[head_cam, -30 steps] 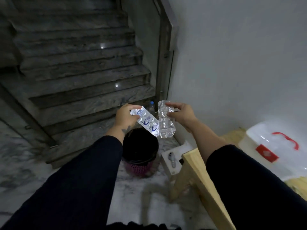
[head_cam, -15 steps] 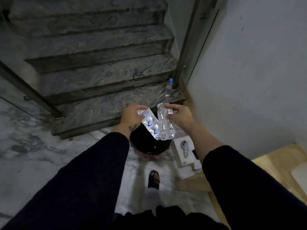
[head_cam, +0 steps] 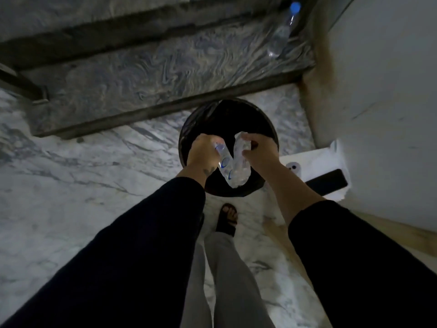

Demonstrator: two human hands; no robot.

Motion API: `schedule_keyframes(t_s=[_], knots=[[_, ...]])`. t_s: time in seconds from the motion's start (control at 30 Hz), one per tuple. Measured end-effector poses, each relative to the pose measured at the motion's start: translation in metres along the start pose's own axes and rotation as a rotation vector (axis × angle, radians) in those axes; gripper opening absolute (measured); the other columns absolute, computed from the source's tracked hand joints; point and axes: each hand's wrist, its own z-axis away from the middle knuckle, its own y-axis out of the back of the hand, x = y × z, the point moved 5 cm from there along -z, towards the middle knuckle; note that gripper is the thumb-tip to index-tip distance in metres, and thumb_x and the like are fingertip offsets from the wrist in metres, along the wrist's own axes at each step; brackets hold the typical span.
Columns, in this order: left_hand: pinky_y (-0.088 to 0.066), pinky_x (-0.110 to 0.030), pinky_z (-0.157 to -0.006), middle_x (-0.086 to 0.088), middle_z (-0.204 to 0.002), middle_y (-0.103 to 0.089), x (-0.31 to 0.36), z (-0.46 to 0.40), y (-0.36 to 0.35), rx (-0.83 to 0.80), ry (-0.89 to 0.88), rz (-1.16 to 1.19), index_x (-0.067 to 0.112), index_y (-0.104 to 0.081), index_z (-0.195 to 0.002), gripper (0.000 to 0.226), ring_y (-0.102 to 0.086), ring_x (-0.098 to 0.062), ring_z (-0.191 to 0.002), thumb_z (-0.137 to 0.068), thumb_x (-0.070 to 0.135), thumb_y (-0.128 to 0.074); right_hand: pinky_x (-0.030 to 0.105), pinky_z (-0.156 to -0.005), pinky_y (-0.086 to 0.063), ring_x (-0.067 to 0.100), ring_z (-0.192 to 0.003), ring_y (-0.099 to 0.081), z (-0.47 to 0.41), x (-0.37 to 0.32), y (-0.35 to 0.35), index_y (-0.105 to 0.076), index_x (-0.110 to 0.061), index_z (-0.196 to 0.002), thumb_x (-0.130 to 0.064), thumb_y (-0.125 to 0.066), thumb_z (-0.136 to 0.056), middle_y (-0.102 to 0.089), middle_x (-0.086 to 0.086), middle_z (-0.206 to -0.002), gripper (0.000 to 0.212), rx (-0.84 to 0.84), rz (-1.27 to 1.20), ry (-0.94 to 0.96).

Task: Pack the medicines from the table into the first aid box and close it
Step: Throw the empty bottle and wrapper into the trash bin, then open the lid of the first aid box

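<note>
Both my hands hang right over the open mouth of a round black-lined bin [head_cam: 267, 124] on the marble floor. My left hand [head_cam: 202, 153] grips a silvery blister strip with blue marks [head_cam: 224, 164]. My right hand [head_cam: 256, 150] pinches a second, plain clear blister strip [head_cam: 242, 166] by its top end. The two strips dangle side by side and touch at their lower ends, above the bin's inside. The first aid box and the table top are out of view.
A marble step [head_cam: 151, 74] rises behind the bin, with a clear water bottle with a blue cap [head_cam: 282, 31] standing on it. A white box holding a dark phone-like slab [head_cam: 327, 181] lies at the wall on the right. My sandalled foot [head_cam: 228, 217] stands just before the bin.
My view has tilted down and closed in on the bin. Both hands have lowered with the strips until they hang over the bin's opening. The table and first aid box left the view.
</note>
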Motion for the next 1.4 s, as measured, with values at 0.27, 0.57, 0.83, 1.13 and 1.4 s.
schedule_keyframes(t_s=[0.27,0.57,0.83,1.13,1.4], knots=[[-0.052,-0.035,-0.083,-0.005,-0.148,-0.043,-0.015,-0.024,-0.012,-0.137,0.056,-0.046,0.021,-0.059,-0.129,0.041,-0.057,-0.029,-0.12,-0.094,0.002,-0.053,0.029,-0.082,-0.048,0.027,-0.117,-0.056,-0.022,0.026,-0.034,-0.048,-0.022,-0.137,-0.008,-0.061,-0.09,-0.05,0.009,-0.14,0.051,-0.191,0.044,-0.102],[-0.05,-0.033,-0.096,-0.004,-0.134,-0.058,0.088,0.045,0.054,-0.22,-0.225,-0.269,0.018,-0.06,-0.127,0.037,-0.057,-0.024,-0.12,-0.093,0.004,-0.054,0.036,-0.1,-0.048,0.028,-0.121,-0.053,0.074,-0.032,0.053,-0.047,-0.022,-0.135,-0.011,-0.058,-0.088,-0.05,0.011,-0.138,0.05,-0.073,0.246,-0.055],[-0.049,-0.039,-0.098,-0.004,-0.132,-0.059,0.212,0.156,0.074,-0.31,-0.627,-0.62,0.023,-0.059,-0.125,0.036,-0.059,-0.027,-0.117,-0.09,0.015,-0.058,0.035,-0.097,-0.047,0.03,-0.12,-0.054,0.227,-0.042,0.16,-0.049,-0.023,-0.133,-0.023,-0.06,-0.089,-0.055,0.011,-0.135,0.046,0.224,0.285,-0.101],[-0.045,-0.034,-0.101,-0.001,-0.138,-0.055,0.344,0.286,-0.008,-0.387,-1.064,-0.752,0.024,-0.057,-0.13,0.041,-0.053,-0.023,-0.125,-0.089,0.015,-0.06,0.034,-0.102,-0.043,0.027,-0.128,-0.049,0.386,0.045,0.26,-0.051,-0.022,-0.132,-0.02,-0.061,-0.087,-0.054,0.007,-0.139,0.046,0.655,0.152,-0.324],[-0.044,-0.03,-0.079,0.005,-0.145,-0.042,0.404,0.395,-0.129,-0.478,-1.383,-0.727,0.028,-0.052,-0.131,0.04,-0.053,-0.023,-0.119,-0.092,0.02,-0.055,0.041,-0.107,-0.035,0.029,-0.135,-0.034,0.496,0.156,0.308,-0.045,-0.022,-0.136,-0.016,-0.06,-0.086,-0.044,0.008,-0.145,0.053,0.913,0.209,-0.55]])
